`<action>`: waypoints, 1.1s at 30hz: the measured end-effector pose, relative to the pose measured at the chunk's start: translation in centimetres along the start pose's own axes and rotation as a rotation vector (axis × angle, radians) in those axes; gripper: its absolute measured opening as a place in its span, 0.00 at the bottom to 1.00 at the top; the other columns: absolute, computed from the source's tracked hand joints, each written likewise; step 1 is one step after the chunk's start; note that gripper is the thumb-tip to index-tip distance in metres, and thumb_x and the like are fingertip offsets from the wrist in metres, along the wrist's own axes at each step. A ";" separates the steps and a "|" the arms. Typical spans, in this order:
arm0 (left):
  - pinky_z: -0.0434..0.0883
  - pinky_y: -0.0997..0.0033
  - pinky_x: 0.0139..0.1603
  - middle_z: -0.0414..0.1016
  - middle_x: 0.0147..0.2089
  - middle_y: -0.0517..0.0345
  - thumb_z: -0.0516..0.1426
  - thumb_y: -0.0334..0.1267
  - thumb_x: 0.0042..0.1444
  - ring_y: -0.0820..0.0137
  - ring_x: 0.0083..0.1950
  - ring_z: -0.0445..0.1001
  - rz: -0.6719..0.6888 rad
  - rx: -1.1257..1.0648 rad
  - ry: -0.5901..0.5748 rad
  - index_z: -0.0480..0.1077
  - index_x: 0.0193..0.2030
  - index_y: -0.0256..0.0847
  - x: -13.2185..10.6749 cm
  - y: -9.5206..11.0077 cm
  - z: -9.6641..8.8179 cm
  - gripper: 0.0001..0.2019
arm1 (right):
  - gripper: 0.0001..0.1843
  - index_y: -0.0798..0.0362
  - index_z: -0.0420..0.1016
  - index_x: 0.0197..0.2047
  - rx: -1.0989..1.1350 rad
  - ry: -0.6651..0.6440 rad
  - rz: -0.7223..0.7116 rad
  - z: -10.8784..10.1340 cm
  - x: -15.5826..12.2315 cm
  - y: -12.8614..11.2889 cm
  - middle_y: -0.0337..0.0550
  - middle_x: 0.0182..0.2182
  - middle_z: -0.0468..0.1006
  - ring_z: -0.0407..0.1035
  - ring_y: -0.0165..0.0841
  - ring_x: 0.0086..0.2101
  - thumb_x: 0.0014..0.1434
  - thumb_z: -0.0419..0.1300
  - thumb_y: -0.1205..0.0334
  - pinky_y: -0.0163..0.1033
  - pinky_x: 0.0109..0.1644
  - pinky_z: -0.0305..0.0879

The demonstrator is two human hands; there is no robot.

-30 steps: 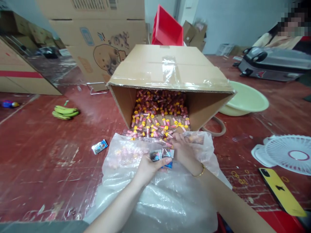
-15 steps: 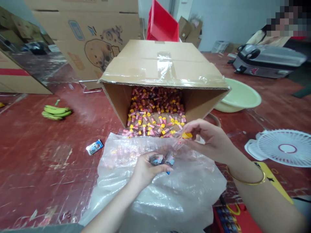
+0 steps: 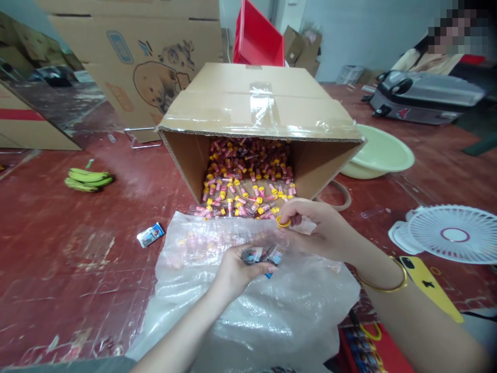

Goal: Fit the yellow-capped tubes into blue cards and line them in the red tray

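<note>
Over a translucent plastic sheet (image 3: 248, 316), my left hand (image 3: 235, 272) is closed round small clear-wrapped packets (image 3: 275, 255) with blue and dark print. My right hand (image 3: 316, 228) pinches a yellow cap (image 3: 283, 221) just above and to the right of them. Whether a clear tube hangs below the cap is blurred. Behind both hands, a cardboard box (image 3: 264, 114) lies on its side with its mouth towards me. Many small clear tubes (image 3: 230, 207) with yellow caps and pink contents are spread inside it and at its mouth.
A blue packet (image 3: 150, 235) and green bananas (image 3: 88, 179) lie on the red floor to the left. On the right are a pale green basin (image 3: 378, 155), a white fan (image 3: 462, 234), a yellow phone (image 3: 429, 287) and a red container (image 3: 394, 349). A person sits behind a grey suitcase (image 3: 423, 98).
My right hand has moved left and slightly down with the yellow cap, closer to the packets. My left hand keeps its hold in nearly the same place.
</note>
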State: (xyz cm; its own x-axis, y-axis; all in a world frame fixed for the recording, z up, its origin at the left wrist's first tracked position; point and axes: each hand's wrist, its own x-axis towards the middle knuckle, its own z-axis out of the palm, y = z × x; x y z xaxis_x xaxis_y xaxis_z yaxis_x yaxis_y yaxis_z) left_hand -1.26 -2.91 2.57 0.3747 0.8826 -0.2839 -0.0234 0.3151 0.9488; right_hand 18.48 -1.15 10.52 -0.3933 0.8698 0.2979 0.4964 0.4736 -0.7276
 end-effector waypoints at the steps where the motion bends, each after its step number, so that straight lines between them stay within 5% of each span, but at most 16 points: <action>1: 0.62 0.73 0.29 0.70 0.22 0.63 0.71 0.37 0.36 0.73 0.25 0.64 0.002 0.000 0.002 0.75 0.23 0.39 0.1 0.0 0.0 0.10 | 0.03 0.51 0.71 0.35 0.043 0.003 0.036 0.2 -0.1 0.1 0.39 0.31 0.74 0.66 0.30 0.31 0.57 0.62 0.63 0.36 0.36 0.64; 5: 0.64 0.73 0.30 0.68 0.21 0.64 0.70 0.38 0.38 0.74 0.25 0.64 -0.001 -0.049 -0.065 0.72 0.21 0.37 0.1 -0.2 -0.1 0.12 | 0.08 0.52 0.71 0.34 0.351 0.084 0.224 1.0 -0.6 1.3 0.39 0.31 0.73 0.66 0.28 0.30 0.55 0.64 0.58 0.35 0.35 0.65; 9: 0.70 0.69 0.33 0.76 0.28 0.55 0.70 0.45 0.41 0.68 0.30 0.73 -0.179 -0.313 -0.105 0.77 0.36 0.35 -0.1 -0.1 0.5 0.18 | 0.11 0.51 0.70 0.32 0.579 0.148 0.377 2.5 -1.7 2.9 0.39 0.30 0.73 0.67 0.28 0.30 0.54 0.65 0.55 0.36 0.35 0.67; 12: 0.73 0.67 0.34 0.78 0.31 0.50 0.70 0.45 0.42 0.65 0.32 0.76 -0.255 -0.439 -0.076 0.76 0.42 0.33 -0.1 0.3 1.4 0.22 | 0.11 0.50 0.69 0.33 0.588 0.128 0.359 4.1 -3.1 2.9 0.41 0.34 0.73 0.69 0.32 0.34 0.54 0.65 0.54 0.39 0.39 0.69; 17: 0.75 0.68 0.33 0.80 0.35 0.47 0.69 0.44 0.43 0.64 0.34 0.78 -0.250 -0.537 -0.053 0.76 0.43 0.33 0.5 1.3 2.6 0.22 | 0.41 0.44 0.56 0.52 0.475 0.138 0.324 7.6 -5.5 1.4 0.44 0.50 0.65 0.68 0.38 0.47 0.39 0.74 0.63 0.41 0.45 0.72; 22: 0.74 0.70 0.32 0.80 0.32 0.49 0.70 0.44 0.42 0.66 0.30 0.78 -0.246 -0.539 -0.101 0.75 0.42 0.32 0.3 1.5 2.8 0.23 | 0.36 0.43 0.53 0.51 0.480 0.318 0.341 9.8 -6.0 1.5 0.42 0.48 0.64 0.70 0.33 0.44 0.45 0.68 0.71 0.35 0.40 0.73; 26: 0.73 0.72 0.34 0.80 0.31 0.52 0.71 0.38 0.41 0.70 0.28 0.77 -0.241 -0.536 -0.113 0.71 0.50 0.33 0.0 1.3 2.6 0.28 | 0.34 0.43 0.53 0.51 0.499 0.363 0.312 9.9 -6.0 1.5 0.41 0.46 0.66 0.71 0.32 0.42 0.46 0.66 0.72 0.33 0.38 0.72; 33: 0.73 0.72 0.34 0.80 0.31 0.54 0.71 0.38 0.40 0.67 0.32 0.78 -0.242 -0.544 -0.092 0.72 0.49 0.34 -0.1 1.4 2.9 0.28 | 0.34 0.44 0.54 0.49 0.370 0.406 0.225 9.8 -5.8 1.1 0.40 0.44 0.69 0.71 0.32 0.40 0.45 0.66 0.73 0.33 0.38 0.71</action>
State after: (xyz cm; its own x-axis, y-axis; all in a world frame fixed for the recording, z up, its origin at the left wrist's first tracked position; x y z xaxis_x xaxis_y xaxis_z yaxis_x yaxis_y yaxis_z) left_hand 1.37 -3.56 4.27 0.5065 0.7375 -0.4467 -0.3894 0.6579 0.6446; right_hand 13.68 -7.04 1.92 0.0537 0.9611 0.2708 0.2017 0.2552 -0.9456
